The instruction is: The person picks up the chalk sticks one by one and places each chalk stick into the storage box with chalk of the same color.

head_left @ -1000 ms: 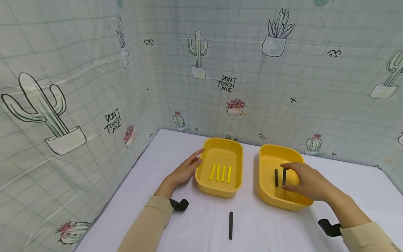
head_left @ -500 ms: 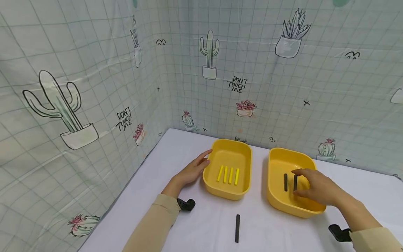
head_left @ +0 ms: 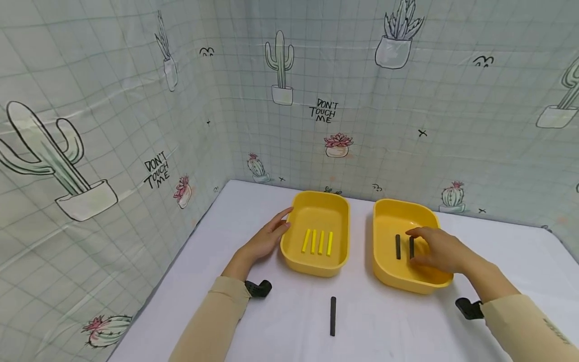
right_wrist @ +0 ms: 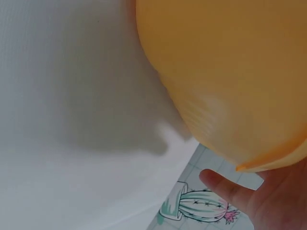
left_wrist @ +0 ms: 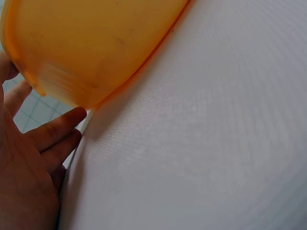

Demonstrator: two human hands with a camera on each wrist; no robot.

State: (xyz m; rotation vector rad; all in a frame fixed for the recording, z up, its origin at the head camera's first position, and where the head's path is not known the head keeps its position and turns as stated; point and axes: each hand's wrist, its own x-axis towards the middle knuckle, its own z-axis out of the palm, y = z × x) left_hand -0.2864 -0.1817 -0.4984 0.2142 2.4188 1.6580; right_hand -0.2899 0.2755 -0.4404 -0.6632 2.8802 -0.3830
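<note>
On the left, a yellow plastic tub (head_left: 315, 270) holds several slim yellow sticks (head_left: 321, 243) in a row. My left hand (head_left: 264, 241) rests at its left side, with fingers against the rim and outer wall; in the left wrist view the lower fingers reach out straight by the tub's corner. My right hand (head_left: 441, 251) reaches into the other yellow tub (head_left: 400, 281) and pinches a short black stick (head_left: 411, 247) between thumb and fingertips, near its two ends. A second black stick (head_left: 398, 247) lies just left of it, roughly parallel.
Another black stick (head_left: 332, 316) lies on the white tablecloth (head_left: 289, 322), in front of the two tubs. A curtain with printed cacti (head_left: 281, 70) stands behind and to the left of the table. Black camera mounts (head_left: 259, 288) sit on both wrists.
The right hand has shifted the black stick slightly away from the one beside it, inside the right tub. The left hand stays at its tub. The head view has swung right and back.
</note>
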